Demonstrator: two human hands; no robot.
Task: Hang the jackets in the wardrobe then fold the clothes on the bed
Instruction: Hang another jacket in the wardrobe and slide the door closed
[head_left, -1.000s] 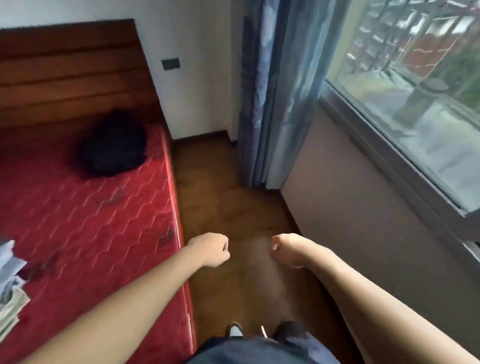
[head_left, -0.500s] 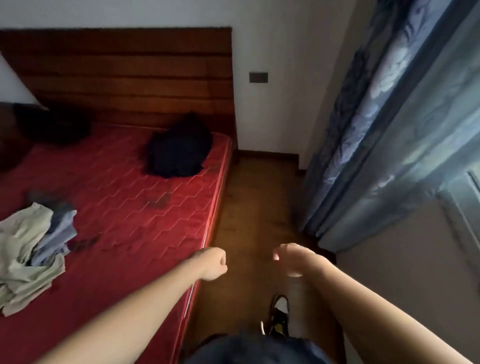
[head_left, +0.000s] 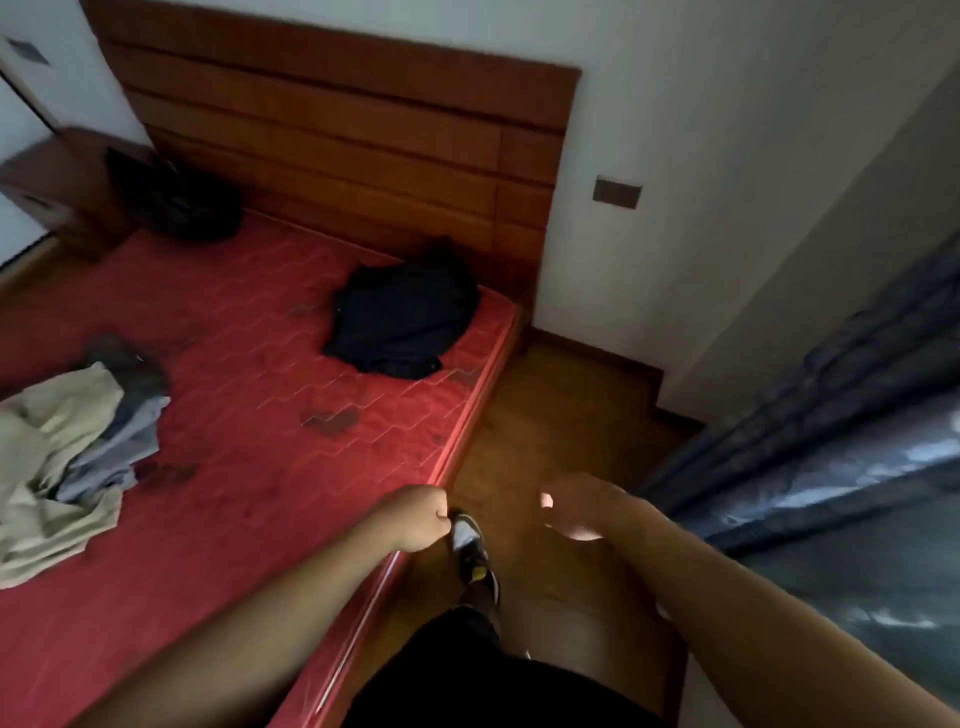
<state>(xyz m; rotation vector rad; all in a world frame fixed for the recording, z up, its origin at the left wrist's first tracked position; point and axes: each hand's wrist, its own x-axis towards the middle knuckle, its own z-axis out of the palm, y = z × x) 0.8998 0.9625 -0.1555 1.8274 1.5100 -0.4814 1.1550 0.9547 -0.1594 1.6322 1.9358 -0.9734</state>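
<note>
Since half a second ago the view has swung left, off the curtain and across the bed, while both arms stay stretched out in front. The left hand (head_left: 421, 519) is closed in a fist with nothing in it, over the near edge of the mattress. The right hand (head_left: 576, 512) is blurred; its fingers look curled in as well, and they hold nothing. Between and below them a white, black and yellow sports shoe (head_left: 470, 540) stands on the brown wooden floor (head_left: 550, 415).

On the red quilted mattress (head_left: 260, 389) a crumpled dark navy jacket (head_left: 405, 317) lies near the right edge, close to the brown slatted wooden headboard (head_left: 337, 130). A second dark heap of cloth (head_left: 176, 202) sits in the far corner; what it is I cannot tell. A loose pile of pale green and grey-blue clothes (head_left: 67, 441) lies at the left. The folded blue curtain (head_left: 831, 467) hangs at the right. No wardrobe is in view.

I judge the hanging step to be in hand, with nothing picked up yet. The next move likely calls for stepping along the bed, reaching over the mattress edge and opening a hand to gather the navy jacket.
</note>
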